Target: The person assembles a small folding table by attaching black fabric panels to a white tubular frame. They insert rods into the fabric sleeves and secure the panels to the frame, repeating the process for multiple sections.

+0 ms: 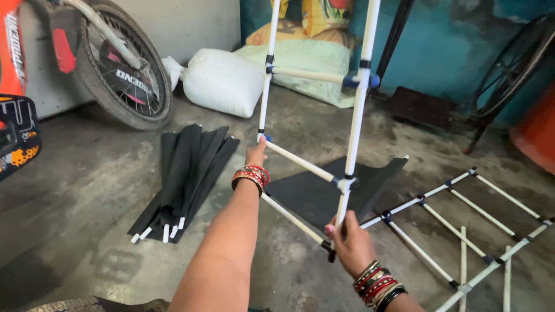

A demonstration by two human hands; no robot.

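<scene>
- The left hand reaches forward on a straight arm, fingers closed around the left upright of a white pipe frame, just where a lower crossbar meets it; red and gold bangles ring the wrist.
- The right hand sits lower and nearer the camera, wrapped around the foot of the frame's right upright, wrist bent up, with its own stack of bangles.
- The frame stands upright on the concrete floor: thin, smooth round tubes joined by black and blue connectors into ladder-like rungs.
- A flat black fabric sheet lies under the frame.
- Right of the frame, a second ladder-shaped pipe section lies flat.
- Left of the frame lies a bundle of folded black fabric with white pipe ends showing.
- Behind the frame lean white sacks; far left of it, a bicycle wheel.
</scene>
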